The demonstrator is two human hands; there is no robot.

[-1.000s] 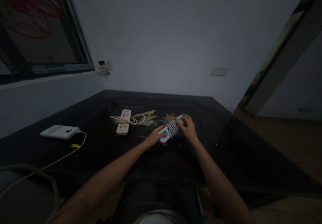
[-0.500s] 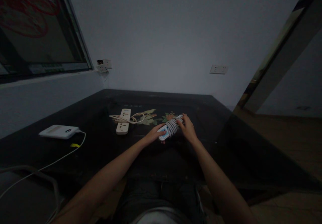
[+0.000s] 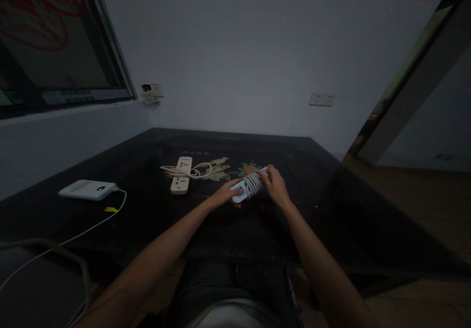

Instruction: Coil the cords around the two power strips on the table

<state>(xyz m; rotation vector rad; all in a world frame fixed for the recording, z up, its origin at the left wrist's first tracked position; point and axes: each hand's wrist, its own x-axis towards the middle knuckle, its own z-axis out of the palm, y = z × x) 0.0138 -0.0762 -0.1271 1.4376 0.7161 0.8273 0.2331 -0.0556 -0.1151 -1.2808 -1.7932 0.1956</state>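
Both hands hold a white power strip with a blue patch at its near end, tilted up to the right above the table. Its grey-white cord is wound in several tight turns around the middle. My left hand is closed on the near end, thumb on top and fingertips showing beneath. At the far end, my right hand pinches the strip beside the last turns of cord. A second, cream power strip lies on the table to the left, its thin cord looped loosely across it.
The dark table has a flower print and meets the wall at the back. At left lies a white power bank with a white cable running off the front edge, near a yellow scrap. A chair back stands at lower left. Wall sockets sit behind.
Both hands keep their grip on the wound power strip, with only slight shifts of the right fingers. The view has tilted a little; the things on the table have not moved.
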